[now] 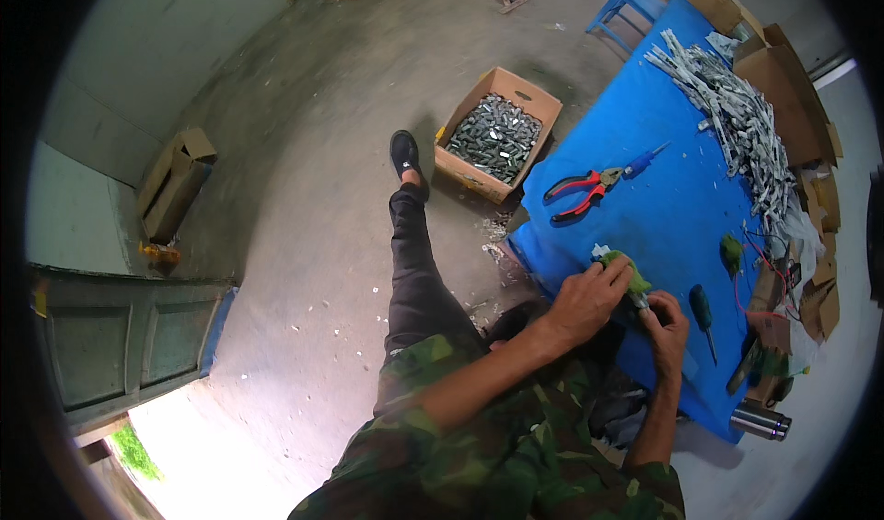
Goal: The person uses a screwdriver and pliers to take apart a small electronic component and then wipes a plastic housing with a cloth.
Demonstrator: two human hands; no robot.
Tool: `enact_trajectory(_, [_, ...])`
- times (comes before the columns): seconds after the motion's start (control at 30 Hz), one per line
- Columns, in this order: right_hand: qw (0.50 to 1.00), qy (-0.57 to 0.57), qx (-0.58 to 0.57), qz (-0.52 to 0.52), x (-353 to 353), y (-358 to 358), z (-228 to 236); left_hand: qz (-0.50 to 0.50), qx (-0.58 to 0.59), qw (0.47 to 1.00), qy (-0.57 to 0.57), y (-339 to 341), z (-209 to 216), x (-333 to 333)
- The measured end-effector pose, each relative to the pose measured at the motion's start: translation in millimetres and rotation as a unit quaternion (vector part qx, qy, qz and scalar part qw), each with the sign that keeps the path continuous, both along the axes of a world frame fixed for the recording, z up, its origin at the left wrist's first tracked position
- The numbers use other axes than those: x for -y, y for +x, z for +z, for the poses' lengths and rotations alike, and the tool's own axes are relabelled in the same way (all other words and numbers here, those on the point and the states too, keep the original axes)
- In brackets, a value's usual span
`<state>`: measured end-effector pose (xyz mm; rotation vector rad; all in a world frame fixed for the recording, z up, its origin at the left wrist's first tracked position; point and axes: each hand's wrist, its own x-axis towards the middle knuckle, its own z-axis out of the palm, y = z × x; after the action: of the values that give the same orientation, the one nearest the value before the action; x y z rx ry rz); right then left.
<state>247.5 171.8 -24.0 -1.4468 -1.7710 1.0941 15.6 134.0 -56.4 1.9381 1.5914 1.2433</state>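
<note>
Over the near edge of the blue-covered table [635, 216], my left hand [587, 301] is closed round a green cloth [635, 279]. A white and silvery end [600, 250] of a small piece sticks out beyond the cloth. On its other side, my right hand [667, 328] pinches a small metallic part [642, 301] against the cloth; my fingers hide much of it. Red-and-black pliers [589, 194] lie beyond my hands with their handles spread, beside a blue-handled pointed tool [643, 161]. A dark green screwdriver [702, 317] rests to the right of my right hand.
A cardboard box [474, 181] full of small metal pieces stands on the floor. Long grey strips [727, 105] are heaped along the table's far right side, near open cartons [783, 96]. Red wires [739, 290], a green bundle [731, 253] and a steel flask [761, 420] lie at right.
</note>
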Motion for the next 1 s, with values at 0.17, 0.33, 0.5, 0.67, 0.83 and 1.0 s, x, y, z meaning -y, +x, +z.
enact_trajectory(0.17, [1.0,0.002,0.0,0.015,-1.1,1.1,1.2,0.007,-0.015,1.0,-0.024,-2.3,-3.9,-0.8])
enact_trajectory(0.33, [1.0,0.015,-0.021,0.003,-1.4,-3.5,0.6,0.017,-0.001,1.0,0.0,-14.4,0.8,0.1])
enact_trajectory(0.5, [0.997,-0.011,-0.069,-0.043,3.5,-7.2,-4.3,0.045,0.057,0.997,0.011,-28.6,18.5,2.6])
enact_trajectory(0.67, [0.997,-0.014,-0.061,-0.052,2.1,-2.0,-10.7,0.033,-0.027,0.999,0.027,-11.1,34.7,0.2])
enact_trajectory(0.83, [0.996,0.073,0.042,-0.037,-0.8,-0.2,-14.3,-0.053,-0.156,0.986,0.035,37.6,16.1,2.8])
enact_trajectory(1.0, [0.994,0.087,0.063,-0.031,1.2,2.2,-17.2,-0.068,-0.232,0.969,0.059,27.9,18.8,-1.3])
